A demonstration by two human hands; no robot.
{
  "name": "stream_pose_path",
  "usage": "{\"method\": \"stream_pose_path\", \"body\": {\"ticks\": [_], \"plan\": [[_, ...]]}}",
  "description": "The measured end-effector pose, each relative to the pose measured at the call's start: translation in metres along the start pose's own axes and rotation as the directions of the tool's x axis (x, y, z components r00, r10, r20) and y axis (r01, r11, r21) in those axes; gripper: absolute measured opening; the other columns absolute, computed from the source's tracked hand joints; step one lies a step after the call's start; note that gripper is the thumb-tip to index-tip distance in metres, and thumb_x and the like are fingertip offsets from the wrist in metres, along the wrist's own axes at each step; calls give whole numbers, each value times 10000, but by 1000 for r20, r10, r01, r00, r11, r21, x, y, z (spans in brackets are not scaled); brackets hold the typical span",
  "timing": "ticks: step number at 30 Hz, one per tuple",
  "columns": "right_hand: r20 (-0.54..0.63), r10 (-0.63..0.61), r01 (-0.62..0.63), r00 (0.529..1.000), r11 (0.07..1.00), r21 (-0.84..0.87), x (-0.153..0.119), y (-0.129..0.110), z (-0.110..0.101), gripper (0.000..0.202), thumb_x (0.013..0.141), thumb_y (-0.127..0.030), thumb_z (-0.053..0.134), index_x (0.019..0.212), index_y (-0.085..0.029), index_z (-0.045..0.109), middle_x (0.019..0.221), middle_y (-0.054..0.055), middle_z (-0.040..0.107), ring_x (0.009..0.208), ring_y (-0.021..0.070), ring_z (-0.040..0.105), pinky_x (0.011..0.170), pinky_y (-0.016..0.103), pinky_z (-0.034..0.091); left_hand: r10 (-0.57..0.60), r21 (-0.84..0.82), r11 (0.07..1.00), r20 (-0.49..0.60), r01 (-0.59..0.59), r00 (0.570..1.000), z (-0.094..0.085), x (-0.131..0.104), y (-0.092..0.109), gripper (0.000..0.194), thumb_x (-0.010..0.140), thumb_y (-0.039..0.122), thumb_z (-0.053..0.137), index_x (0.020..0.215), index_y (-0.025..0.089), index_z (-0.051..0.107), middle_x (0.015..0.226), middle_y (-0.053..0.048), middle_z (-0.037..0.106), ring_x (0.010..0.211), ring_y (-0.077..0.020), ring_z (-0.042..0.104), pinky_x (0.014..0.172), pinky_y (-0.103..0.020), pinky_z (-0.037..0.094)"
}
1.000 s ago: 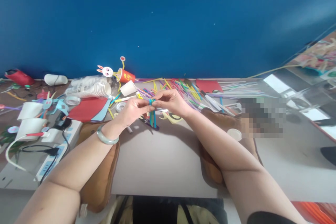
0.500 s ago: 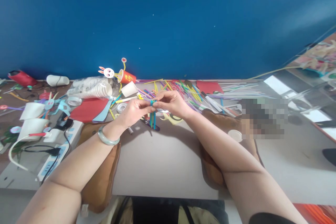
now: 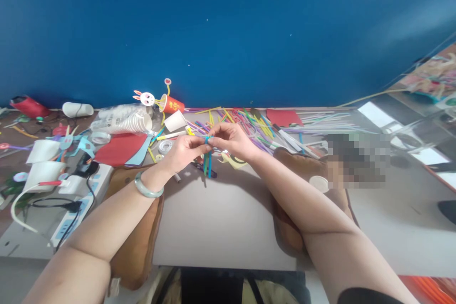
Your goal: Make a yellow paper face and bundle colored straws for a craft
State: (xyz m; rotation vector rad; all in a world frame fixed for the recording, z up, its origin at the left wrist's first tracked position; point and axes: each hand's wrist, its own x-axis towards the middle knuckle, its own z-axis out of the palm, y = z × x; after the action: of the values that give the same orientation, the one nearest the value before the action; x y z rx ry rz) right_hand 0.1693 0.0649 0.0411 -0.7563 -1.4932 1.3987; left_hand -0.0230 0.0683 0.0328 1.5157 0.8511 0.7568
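Blue and green strips (image 3: pixel 208 164) hang down between my two hands above the table. My left hand (image 3: pixel 185 152), with a pale bangle at its wrist, pinches their upper end from the left. From the right, my right hand (image 3: pixel 233 141) pinches the same end with thumb and forefinger. The fingertips of both hands nearly meet at the top of the strips, and fine detail there is too small to tell. Behind the hands lies a heap of coloured pipe cleaners (image 3: pixel 263 126).
An orange cup (image 3: pixel 173 104) with a rabbit face stands by the blue wall. Stacked paper cups (image 3: pixel 128 123), red paper (image 3: pixel 121 148) and a power strip (image 3: pixel 83 204) lie left. Brown cushions (image 3: pixel 133 247) lie under both forearms. A white lid (image 3: pixel 318 184) is at right.
Both hands stay in nearly the same place, still pinching the strips. The fingers and the top of the strips have shifted very slightly.
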Motion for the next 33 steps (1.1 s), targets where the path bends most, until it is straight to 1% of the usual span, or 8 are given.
{"method": "stream_pose_path", "body": {"ticks": [4,7,12,21,26,30,33], "plan": [[-9,6,-6,1000,1000,1,0,-1,1,320,730,-382,820,800,-161,600,604,-46,603,501,81,560,467,202,397,2,-3,1000,-1,-2,1000,0,0,0,317,744,412,816,918,147,805,775,-45,742,618,-126,623,580,-226,544],[-4,8,-8,1000,1000,3,-1,-2,1,329,731,-392,821,795,-162,596,589,-49,592,490,78,547,462,201,388,-5,-3,1000,1,5,1000,1,-1,1,329,743,419,817,928,147,804,806,-54,755,626,-130,634,581,-228,551],[-5,9,-9,1000,1000,9,0,-1,1,347,731,-411,827,796,-163,594,588,-49,592,490,79,545,464,204,394,-21,-10,1000,2,21,1000,1,-1,3,348,734,429,823,933,145,802,817,-59,760,636,-136,651,583,-229,558],[-5,2,-2,1000,1000,4,0,1,0,325,750,-397,818,803,-160,603,595,-39,611,503,85,561,470,200,399,-30,-6,1000,-7,30,1000,2,0,4,359,726,437,823,930,143,800,820,-68,762,647,-150,661,577,-238,563],[0,11,-11,1000,1000,-13,0,1,-1,332,744,-411,821,812,-159,615,624,-26,637,529,97,589,494,215,439,-33,23,999,-15,33,999,2,0,2,358,726,442,821,920,143,801,803,-64,753,601,-142,641,560,-251,556],[-14,8,-9,1000,1000,-28,0,2,-3,357,731,-440,833,824,-156,637,665,-3,673,565,115,620,525,237,473,-39,-43,998,-19,39,999,2,0,-1,329,723,431,827,887,148,800,759,-43,728,585,-127,620,557,-247,548],[-44,-6,4,999,999,-41,1,4,-5,371,719,-457,843,823,-159,650,663,-8,669,537,101,587,505,232,452,-53,-102,993,-19,50,998,2,1,-4,325,711,448,834,812,143,792,675,-23,684,567,-119,595,540,-239,530]]}}
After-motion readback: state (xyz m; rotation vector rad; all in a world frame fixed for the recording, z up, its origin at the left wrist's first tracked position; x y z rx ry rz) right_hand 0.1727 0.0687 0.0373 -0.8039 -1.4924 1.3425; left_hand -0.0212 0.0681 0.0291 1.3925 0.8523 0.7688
